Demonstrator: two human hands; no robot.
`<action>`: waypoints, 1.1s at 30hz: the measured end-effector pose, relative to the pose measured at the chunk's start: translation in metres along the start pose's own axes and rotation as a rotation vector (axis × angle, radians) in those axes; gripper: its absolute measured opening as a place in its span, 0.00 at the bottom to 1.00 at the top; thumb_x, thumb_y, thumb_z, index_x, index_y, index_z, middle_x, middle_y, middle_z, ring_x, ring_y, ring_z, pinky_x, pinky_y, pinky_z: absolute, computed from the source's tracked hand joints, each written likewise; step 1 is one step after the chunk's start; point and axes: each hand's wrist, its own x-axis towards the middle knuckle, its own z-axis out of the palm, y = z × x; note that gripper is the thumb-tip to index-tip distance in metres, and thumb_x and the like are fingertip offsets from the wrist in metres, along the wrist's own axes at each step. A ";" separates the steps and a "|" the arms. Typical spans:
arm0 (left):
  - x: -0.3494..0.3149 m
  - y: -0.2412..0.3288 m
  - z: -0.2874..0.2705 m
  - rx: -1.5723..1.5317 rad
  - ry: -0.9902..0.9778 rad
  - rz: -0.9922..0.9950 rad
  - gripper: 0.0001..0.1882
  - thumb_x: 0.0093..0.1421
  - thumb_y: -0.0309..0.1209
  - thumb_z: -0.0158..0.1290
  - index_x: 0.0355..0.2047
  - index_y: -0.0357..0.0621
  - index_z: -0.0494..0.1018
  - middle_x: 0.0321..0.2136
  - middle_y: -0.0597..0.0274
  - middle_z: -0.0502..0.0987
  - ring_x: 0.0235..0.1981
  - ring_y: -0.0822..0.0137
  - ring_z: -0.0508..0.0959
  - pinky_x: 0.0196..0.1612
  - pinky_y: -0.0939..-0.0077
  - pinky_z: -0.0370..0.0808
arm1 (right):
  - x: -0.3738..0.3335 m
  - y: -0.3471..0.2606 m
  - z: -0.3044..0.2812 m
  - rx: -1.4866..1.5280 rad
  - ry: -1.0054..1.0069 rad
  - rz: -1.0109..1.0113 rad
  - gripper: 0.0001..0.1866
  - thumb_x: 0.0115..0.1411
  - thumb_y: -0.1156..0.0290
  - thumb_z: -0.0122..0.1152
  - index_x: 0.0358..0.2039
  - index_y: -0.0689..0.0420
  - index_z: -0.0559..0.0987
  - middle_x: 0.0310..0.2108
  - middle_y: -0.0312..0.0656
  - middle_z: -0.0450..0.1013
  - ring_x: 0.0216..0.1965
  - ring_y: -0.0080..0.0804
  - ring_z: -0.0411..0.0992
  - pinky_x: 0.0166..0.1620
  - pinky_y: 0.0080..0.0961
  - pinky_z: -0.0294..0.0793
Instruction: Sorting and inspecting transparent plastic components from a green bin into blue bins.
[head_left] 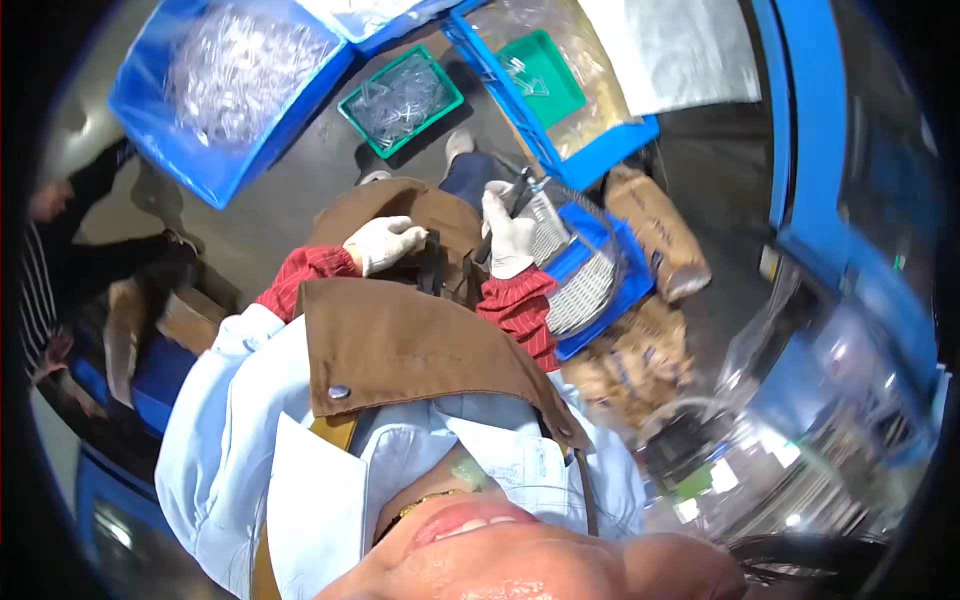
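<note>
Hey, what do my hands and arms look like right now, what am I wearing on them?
Your left hand and right hand wear white gloves. Above them are wrinkled red cuffs with thin pale stripes, and a loose light blue shirt sleeve shows on the left arm.

White-gloved left hand (386, 244) with fingers curled inward; white-gloved right hand (510, 235) extending forward, wrist red-cuffed.

Pieces (245, 75) lie in a bin (190, 165), left, and in a floor tray (424, 127) to its right; farther right, a crate (610, 148) holds an inner tray (568, 95) along its left edge. Off the crate's near edge lies a sack (655, 235), right of a side tray (635, 285) beside the right hand (510, 238).
</note>
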 end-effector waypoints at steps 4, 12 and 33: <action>0.066 -0.044 0.029 -0.212 0.352 -0.107 0.15 0.60 0.39 0.46 0.29 0.39 0.72 0.21 0.65 0.72 0.25 0.74 0.71 0.32 0.77 0.69 | 0.116 0.047 -0.026 -0.417 -0.250 0.015 0.08 0.61 0.64 0.53 0.34 0.55 0.74 0.19 0.25 0.63 0.19 0.12 0.58 0.22 0.14 0.58; 0.247 -0.221 0.018 -0.413 1.050 -0.148 0.15 0.59 0.38 0.48 0.40 0.40 0.71 0.36 0.54 0.76 0.36 0.61 0.76 0.41 0.71 0.71 | 0.380 0.203 -0.013 -1.381 -0.555 -0.471 0.20 0.57 0.56 0.49 0.47 0.51 0.72 0.33 0.51 0.74 0.38 0.51 0.72 0.40 0.45 0.69; 0.401 -0.316 -0.084 -0.378 1.427 -0.550 0.20 0.48 0.31 0.48 0.43 0.40 0.69 0.39 0.43 0.74 0.45 0.48 0.72 0.48 0.61 0.68 | 0.546 0.351 -0.012 -0.973 -0.730 0.015 0.12 0.49 0.72 0.60 0.35 0.59 0.73 0.19 0.34 0.68 0.14 0.23 0.64 0.18 0.23 0.62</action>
